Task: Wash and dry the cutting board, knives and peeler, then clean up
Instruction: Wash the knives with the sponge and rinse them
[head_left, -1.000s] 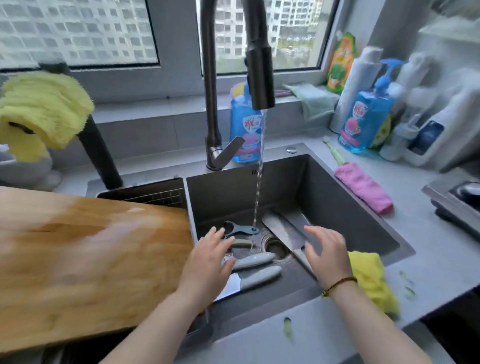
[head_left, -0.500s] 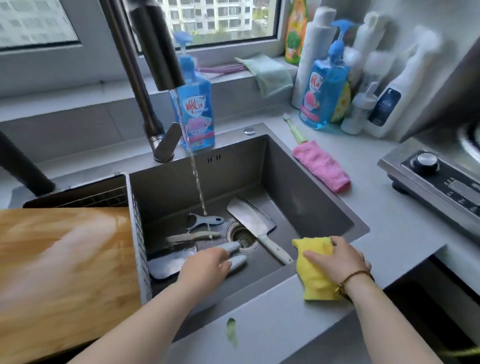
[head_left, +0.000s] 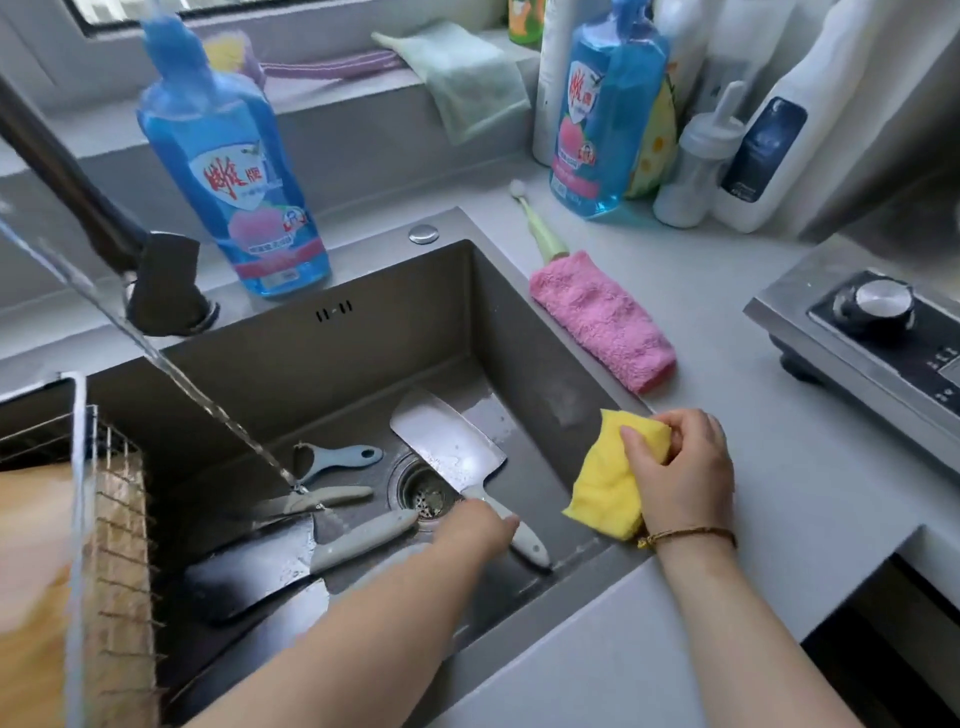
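Water runs from the tap into the grey sink (head_left: 519, 322). In the basin lie a blue peeler (head_left: 337, 460), a small knife (head_left: 317, 501), a large dark-bladed knife (head_left: 260, 571) and a steel cleaver (head_left: 447, 441). My left hand (head_left: 478, 525) reaches into the basin and its fingers curl over the cleaver's pale handle. My right hand (head_left: 680, 478) grips a folded yellow cloth (head_left: 608, 483) at the sink's right rim. The wooden cutting board (head_left: 31, 597) lies at the far left, partly behind a wire rack (head_left: 114, 545).
A blue dish soap bottle (head_left: 234, 171) stands behind the sink beside the dark tap base (head_left: 166, 286). A pink cloth (head_left: 602, 322) lies on the counter to the right. Several bottles (head_left: 608, 104) crowd the back right corner. A stove (head_left: 857, 332) sits at the right edge.
My left hand moved right from the grey knife handles to the cleaver's handle. My right hand picked the yellow cloth up off the counter edge. The view dropped and swung right.
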